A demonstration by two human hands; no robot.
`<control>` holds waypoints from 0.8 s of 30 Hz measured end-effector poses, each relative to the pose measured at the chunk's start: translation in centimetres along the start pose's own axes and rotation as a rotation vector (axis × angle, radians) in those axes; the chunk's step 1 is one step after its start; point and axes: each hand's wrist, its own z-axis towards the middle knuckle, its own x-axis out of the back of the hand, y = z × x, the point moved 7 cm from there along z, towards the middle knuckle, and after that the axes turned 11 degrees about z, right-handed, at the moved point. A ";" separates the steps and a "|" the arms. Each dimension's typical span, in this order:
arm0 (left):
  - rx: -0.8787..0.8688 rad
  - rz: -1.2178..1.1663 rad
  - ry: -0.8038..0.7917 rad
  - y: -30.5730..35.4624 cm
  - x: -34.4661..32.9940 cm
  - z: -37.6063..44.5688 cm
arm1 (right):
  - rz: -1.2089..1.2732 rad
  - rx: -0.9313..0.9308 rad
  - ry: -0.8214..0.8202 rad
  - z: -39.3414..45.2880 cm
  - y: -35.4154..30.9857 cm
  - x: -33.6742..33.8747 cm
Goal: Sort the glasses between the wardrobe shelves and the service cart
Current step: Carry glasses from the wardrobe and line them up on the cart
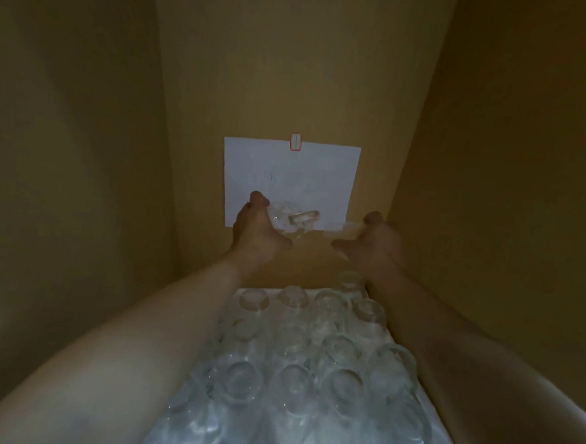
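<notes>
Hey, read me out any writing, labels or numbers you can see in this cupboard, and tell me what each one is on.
No text here can be read.
White paper sheet on the back panel: only faint marks, too blurred to read.
Small red-edged sticker at the sheet's top edge: no legible characters.
Glass held by the left hand: no visible print.

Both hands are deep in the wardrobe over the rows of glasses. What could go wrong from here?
1. The forearms reach right over the packed glasses on the shelf; dropping an elbow may knock some over.
2. The left hand grips a glass in dim light, so setting it down blind could clip the back row.
3. What the right hand holds is blurred; if it is a glass, it may slip.
</notes>
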 end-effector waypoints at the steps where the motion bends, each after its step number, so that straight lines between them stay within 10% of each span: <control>1: 0.045 -0.087 0.029 -0.1 0.2 -0.6 | 0.053 -0.020 0.040 -0.7 0.2 0.6; 12: 0.223 -0.601 0.071 2.6 0.1 -7.2 | 1.038 -0.553 0.080 -10.4 4.7 1.1; 24: 0.145 -0.814 -0.005 8.4 4.1 -16.9 | 1.098 -0.353 -0.040 -18.9 3.1 9.6</control>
